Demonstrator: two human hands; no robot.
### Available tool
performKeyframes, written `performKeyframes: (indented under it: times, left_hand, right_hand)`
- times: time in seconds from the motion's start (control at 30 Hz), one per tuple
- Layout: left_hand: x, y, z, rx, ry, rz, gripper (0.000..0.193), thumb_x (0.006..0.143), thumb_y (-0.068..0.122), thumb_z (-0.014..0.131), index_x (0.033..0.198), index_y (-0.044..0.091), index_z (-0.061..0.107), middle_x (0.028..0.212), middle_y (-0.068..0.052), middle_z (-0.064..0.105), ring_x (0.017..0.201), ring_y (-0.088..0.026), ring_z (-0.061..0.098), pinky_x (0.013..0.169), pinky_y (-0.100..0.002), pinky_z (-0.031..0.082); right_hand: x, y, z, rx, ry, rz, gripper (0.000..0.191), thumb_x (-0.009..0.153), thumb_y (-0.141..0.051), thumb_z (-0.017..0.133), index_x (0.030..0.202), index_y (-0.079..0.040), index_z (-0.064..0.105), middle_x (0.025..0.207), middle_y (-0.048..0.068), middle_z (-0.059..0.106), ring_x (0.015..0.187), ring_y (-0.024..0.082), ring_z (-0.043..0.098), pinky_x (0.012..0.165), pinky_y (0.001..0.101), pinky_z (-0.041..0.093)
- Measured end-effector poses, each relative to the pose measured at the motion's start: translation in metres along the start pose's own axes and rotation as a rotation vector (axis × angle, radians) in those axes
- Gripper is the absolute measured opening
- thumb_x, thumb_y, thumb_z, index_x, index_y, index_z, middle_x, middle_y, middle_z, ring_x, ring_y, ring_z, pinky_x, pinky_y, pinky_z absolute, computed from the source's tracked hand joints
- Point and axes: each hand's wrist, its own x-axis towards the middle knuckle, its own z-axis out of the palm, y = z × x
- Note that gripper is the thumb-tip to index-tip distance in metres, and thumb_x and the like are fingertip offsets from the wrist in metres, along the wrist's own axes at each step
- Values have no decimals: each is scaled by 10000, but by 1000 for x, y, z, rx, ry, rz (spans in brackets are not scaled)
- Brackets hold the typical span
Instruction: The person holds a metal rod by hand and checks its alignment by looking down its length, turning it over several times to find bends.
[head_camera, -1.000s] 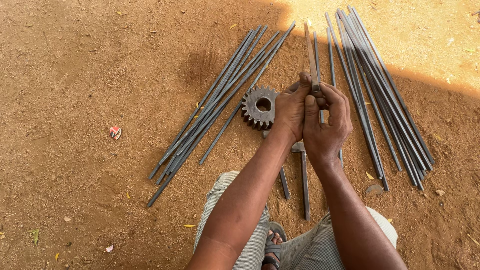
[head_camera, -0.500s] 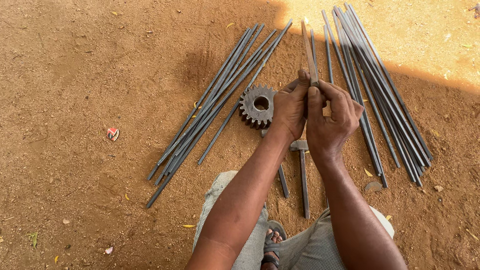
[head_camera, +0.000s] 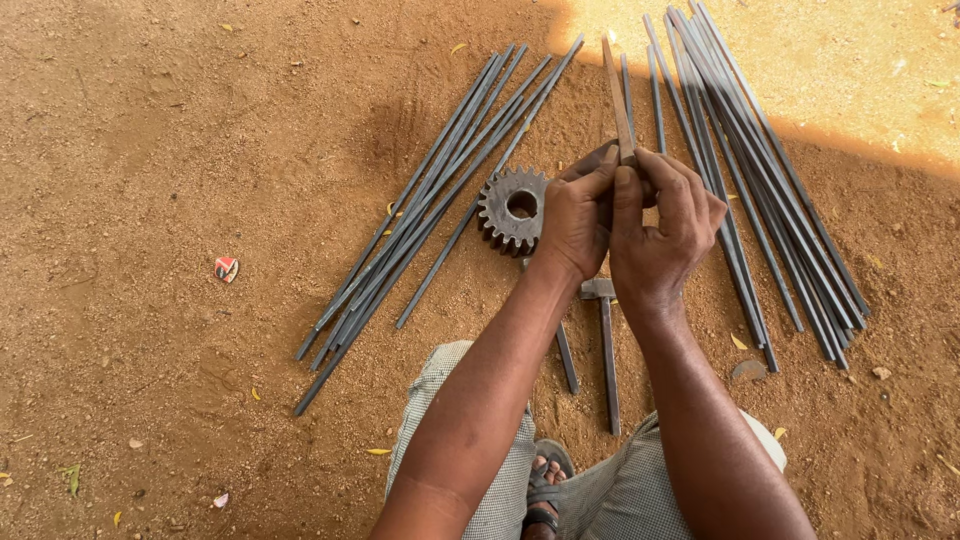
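While two big bunches of rods, the left pile and the right pile, lie flat on the dirt, only one flat bar is up. Both the left hand and right hand squeeze it tight, beside the gear and hammer.

No sleeves on me, arms bare down to my left hand and right hand. Wearing a light checked wrap and a dark strapped sandal.
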Motion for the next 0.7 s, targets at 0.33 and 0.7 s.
performKeyframes:
  times: [0.33, 0.7]
  left_hand:
    - [2, -2, -2, 8, 54, 26, 203, 1059, 118, 646, 1119, -68, 703, 978, -172, 736, 873, -237, 745, 797, -347, 673]
    - [4, -3, 0, 33, 68, 26, 221, 1066, 102, 623, 1192, -66, 693, 984, -161, 730, 863, -202, 736, 765, -292, 657]
  right_hand:
    - [-1, 1, -1, -60, 17, -23, 153, 1118, -243, 773, 1140, -96, 736, 1170, 40, 766, 1136, 171, 666, 1033, 407, 396]
    - [0, 2, -2, -55, 6, 12, 163, 1120, -261, 762, 1136, -100, 745, 1148, 30, 771, 1112, 157, 675, 1043, 403, 383]
